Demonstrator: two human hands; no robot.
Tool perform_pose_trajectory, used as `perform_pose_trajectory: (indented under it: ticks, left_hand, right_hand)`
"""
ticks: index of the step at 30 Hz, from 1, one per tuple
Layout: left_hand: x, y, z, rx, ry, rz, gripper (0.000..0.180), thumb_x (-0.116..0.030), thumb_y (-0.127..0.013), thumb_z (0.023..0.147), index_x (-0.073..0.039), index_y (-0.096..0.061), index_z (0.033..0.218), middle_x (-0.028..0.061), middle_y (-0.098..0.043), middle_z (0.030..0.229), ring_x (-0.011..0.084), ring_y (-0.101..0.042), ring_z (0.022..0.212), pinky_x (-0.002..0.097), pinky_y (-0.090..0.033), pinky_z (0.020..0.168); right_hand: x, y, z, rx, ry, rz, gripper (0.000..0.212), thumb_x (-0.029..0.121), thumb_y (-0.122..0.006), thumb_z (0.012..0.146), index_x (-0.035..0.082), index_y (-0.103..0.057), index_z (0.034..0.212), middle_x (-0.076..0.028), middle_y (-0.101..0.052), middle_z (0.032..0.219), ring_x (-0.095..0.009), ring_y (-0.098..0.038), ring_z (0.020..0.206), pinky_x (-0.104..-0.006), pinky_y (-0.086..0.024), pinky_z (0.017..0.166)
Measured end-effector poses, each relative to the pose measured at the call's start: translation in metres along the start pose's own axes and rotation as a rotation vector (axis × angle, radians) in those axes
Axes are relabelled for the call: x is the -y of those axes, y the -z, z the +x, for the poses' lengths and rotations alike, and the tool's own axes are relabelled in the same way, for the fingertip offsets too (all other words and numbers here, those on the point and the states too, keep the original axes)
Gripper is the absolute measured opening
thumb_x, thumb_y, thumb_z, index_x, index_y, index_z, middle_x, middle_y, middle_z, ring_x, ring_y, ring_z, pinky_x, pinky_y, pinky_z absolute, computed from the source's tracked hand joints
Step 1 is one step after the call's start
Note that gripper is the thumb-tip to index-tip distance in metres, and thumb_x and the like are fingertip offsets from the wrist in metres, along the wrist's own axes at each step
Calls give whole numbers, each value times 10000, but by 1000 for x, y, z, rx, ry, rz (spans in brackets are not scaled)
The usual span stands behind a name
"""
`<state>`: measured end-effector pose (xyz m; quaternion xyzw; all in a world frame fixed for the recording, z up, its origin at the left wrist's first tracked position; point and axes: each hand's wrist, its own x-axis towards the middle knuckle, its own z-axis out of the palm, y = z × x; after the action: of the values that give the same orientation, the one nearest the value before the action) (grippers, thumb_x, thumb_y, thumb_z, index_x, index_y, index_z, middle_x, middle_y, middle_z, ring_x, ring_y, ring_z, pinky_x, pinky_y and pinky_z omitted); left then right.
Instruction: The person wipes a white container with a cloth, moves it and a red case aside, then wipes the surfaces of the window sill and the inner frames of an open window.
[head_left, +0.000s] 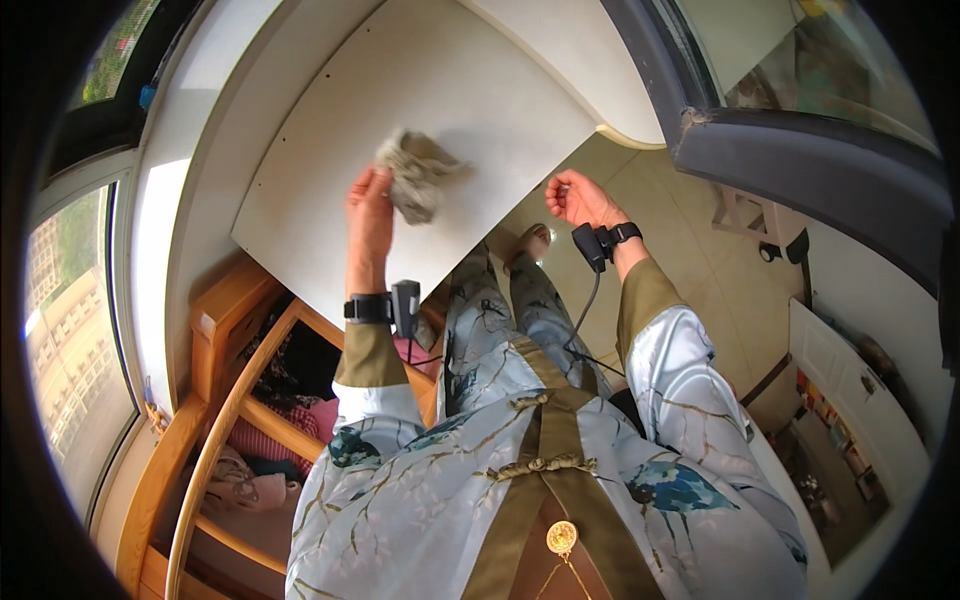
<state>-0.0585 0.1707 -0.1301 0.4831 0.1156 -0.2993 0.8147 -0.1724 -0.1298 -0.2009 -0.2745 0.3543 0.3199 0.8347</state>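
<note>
My left hand (370,205) pinches a crumpled grey-beige cloth (412,190) between thumb and fingers. The cloth hangs bunched over a white board-like surface (330,140) with small dark holes along its edge; whether it touches the surface I cannot tell. My right hand (585,200) is held beyond the board's right edge, above the tiled floor, its fingers loosely curled in with nothing seen in them. Each wrist wears a black strap with a small black device, and a cable runs from the right one.
A wooden-framed piece of furniture (235,400) with folded clothes stands at the lower left, beside a window (80,310). A dark-framed open window sash (820,160) juts in at the upper right. Pale floor tiles (690,270) and a white cabinet door (850,370) lie to the right.
</note>
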Motion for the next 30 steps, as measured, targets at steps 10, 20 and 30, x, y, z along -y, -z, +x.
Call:
perform_pose_trajectory:
  ticks: [10,20,30]
  left_hand:
    - [52,-57,103,-77,-486,760,270,-127,-542,849,7,-583,1079,94,-586,1132,164,-545,991,261,-416,856]
    - [107,-129,31,363,208,611,201,-113,-504,860,37,-603,950,16,-601,782,103,-540,734,263,-448,675]
    - [-39,65,-35,-275,-24,138,214,-182,-534,861,-36,-597,1005,9,-617,871,100,-563,748,242,-447,669]
  right_hand:
    - [9,4,2,-258,183,114,239,187,-413,884,-19,-516,949,-142,-592,940,-239,-585,872,-347,-492,787]
    - [3,37,15,-300,333,251,237,262,-530,797,56,-601,891,-71,-626,834,-226,-588,766,-330,-482,715]
    - [12,-39,-18,-28,-112,256,142,163,-484,826,59,-459,733,-11,-433,640,-100,-369,533,-201,-320,434]
